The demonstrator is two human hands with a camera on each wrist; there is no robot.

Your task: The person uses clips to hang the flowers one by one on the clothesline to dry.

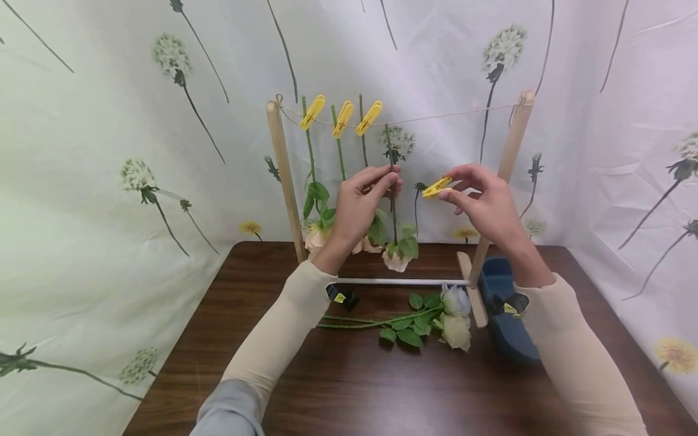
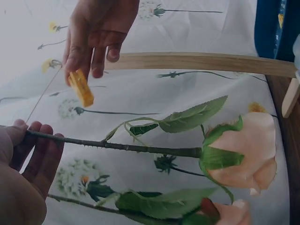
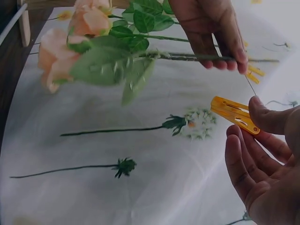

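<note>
My left hand (image 1: 362,203) pinches the stem of a peach rose (image 2: 248,154), which hangs head down with its stem top near the string (image 1: 436,116). In my right hand (image 1: 485,203) a yellow clothespin (image 3: 234,114) is pinched between thumb and fingers, to the right of that stem and apart from it. Left along the string, three yellow clothespins (image 1: 312,112) hold other rose stems upside down. Their blooms (image 1: 317,237) are partly hidden behind my left hand and forearm.
Wooden posts (image 1: 285,175) carry the string, and a white bar (image 1: 403,281) joins them low down. On the brown table (image 1: 349,393) lie a bluish rose (image 1: 455,301) and a cream rose (image 1: 455,332). A blue bin (image 1: 498,266) stands right, partly behind my right forearm.
</note>
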